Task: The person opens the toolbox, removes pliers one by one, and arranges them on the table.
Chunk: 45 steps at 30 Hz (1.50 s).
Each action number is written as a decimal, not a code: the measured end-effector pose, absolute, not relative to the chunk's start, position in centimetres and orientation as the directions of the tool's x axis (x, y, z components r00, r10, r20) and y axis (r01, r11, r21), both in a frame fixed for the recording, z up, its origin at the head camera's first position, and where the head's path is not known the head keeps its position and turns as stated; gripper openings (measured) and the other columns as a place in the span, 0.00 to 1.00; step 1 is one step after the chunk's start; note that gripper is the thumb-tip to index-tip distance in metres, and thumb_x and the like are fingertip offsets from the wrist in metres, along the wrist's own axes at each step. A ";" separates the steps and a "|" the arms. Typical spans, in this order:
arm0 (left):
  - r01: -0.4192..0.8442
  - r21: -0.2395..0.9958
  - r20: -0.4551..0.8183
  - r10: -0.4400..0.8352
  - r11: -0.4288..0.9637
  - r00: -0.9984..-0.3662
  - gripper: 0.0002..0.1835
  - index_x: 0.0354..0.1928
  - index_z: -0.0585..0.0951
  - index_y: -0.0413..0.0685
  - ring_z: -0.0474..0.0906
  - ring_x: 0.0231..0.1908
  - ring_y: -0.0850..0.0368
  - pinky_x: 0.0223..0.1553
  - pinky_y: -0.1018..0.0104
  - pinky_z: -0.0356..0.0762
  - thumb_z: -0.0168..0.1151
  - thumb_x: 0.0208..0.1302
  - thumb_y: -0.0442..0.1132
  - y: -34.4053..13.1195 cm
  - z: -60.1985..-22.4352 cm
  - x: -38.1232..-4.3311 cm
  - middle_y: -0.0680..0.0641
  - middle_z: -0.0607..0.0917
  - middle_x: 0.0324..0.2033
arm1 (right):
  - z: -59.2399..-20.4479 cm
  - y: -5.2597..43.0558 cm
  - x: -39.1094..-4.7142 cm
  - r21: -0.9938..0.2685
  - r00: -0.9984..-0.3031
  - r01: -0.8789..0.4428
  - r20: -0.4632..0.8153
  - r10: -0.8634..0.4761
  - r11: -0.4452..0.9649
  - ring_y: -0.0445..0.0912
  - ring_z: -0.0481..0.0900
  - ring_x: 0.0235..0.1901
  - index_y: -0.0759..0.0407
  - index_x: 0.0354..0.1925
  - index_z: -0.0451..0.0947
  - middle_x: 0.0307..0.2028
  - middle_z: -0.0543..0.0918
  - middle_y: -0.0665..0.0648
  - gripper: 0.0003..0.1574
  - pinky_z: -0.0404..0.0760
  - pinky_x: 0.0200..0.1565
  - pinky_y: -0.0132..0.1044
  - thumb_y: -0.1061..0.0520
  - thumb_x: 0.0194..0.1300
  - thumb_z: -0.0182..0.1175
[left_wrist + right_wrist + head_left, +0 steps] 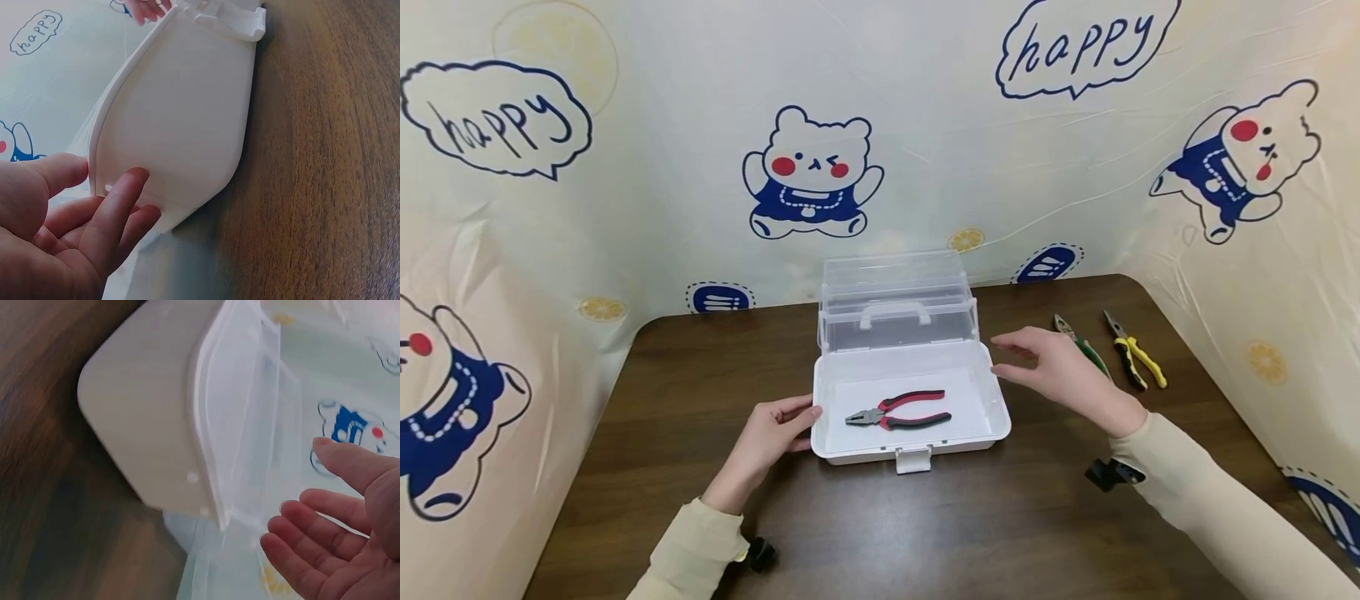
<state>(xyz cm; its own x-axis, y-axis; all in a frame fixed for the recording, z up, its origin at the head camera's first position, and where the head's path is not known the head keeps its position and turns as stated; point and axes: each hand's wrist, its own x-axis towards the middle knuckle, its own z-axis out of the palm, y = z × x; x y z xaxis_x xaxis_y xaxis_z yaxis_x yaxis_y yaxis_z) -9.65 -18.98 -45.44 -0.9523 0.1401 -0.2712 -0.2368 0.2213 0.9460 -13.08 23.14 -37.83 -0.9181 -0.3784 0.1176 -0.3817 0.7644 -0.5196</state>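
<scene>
A white plastic toolbox [912,451] stands on the table with its clear lid [895,279] swung up at the back. Inside lie pliers [898,411] with red and black handles, jaws to the left. My left hand [772,433] holds the box's left end, thumb at the rim and fingers [119,206] against the outer wall. Beside the right end, my right hand [1060,371] is held with fingers [300,540] relaxed and thumb apart, nothing in its grasp. Right of it lie green-handled pliers [1088,353], partly hidden by that hand, and yellow-and-black long-nose pliers [1135,350].
The brown wooden table [700,367] is bordered at the back and sides by a printed cloth [647,167] with bears and lettering. A white handle [895,313] is on the lid, and a latch [913,460] juts from the box's front.
</scene>
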 end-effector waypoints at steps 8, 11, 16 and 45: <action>-0.235 0.947 -0.269 0.140 0.219 -0.953 0.25 0.67 0.77 0.32 0.86 0.51 0.47 0.42 0.61 0.89 0.65 0.75 0.39 -19.1 -45.5 -9.7 0.31 0.82 0.61 | -38.0 19.2 -13.7 -0.527 -0.812 -0.541 0.125 -0.570 0.655 0.54 0.85 0.46 0.62 0.57 0.85 0.50 0.88 0.60 0.23 0.88 0.47 0.50 0.55 0.66 0.74; -0.236 0.949 -0.270 0.151 0.209 -0.951 0.25 0.68 0.77 0.32 0.86 0.52 0.45 0.43 0.60 0.89 0.64 0.75 0.39 -19.1 -45.6 -9.7 0.31 0.82 0.61 | -38.0 17.9 -13.7 -0.535 -0.771 -0.587 0.141 -0.621 0.608 0.51 0.85 0.47 0.60 0.56 0.86 0.51 0.89 0.58 0.23 0.88 0.47 0.49 0.54 0.66 0.74; -0.235 0.952 -0.266 0.153 0.194 -0.952 0.24 0.67 0.77 0.32 0.85 0.52 0.44 0.43 0.59 0.89 0.64 0.75 0.38 -19.1 -45.6 -9.8 0.31 0.82 0.61 | -38.8 16.2 -13.8 -0.521 -0.690 -0.661 0.138 -0.711 0.540 0.46 0.85 0.46 0.59 0.56 0.87 0.50 0.89 0.54 0.23 0.88 0.48 0.44 0.53 0.66 0.74; -0.239 0.947 -0.273 0.146 0.214 -0.951 0.24 0.68 0.77 0.31 0.86 0.52 0.44 0.42 0.60 0.90 0.64 0.75 0.37 -18.9 -45.3 -9.6 0.31 0.82 0.61 | -45.0 12.9 -15.2 -0.357 -0.616 -0.697 -0.146 -0.774 0.622 0.51 0.77 0.57 0.60 0.70 0.75 0.59 0.80 0.59 0.36 0.79 0.64 0.44 0.54 0.67 0.72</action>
<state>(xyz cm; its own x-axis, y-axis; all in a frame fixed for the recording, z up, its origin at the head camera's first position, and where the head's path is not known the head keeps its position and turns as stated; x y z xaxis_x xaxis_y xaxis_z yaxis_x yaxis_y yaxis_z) -9.57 -18.92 -45.33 -0.9508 0.1463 -0.2730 -0.2390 0.2139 0.9472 -15.20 12.87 -44.97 -0.6158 -0.7742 -0.1462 -0.6970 0.6218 -0.3571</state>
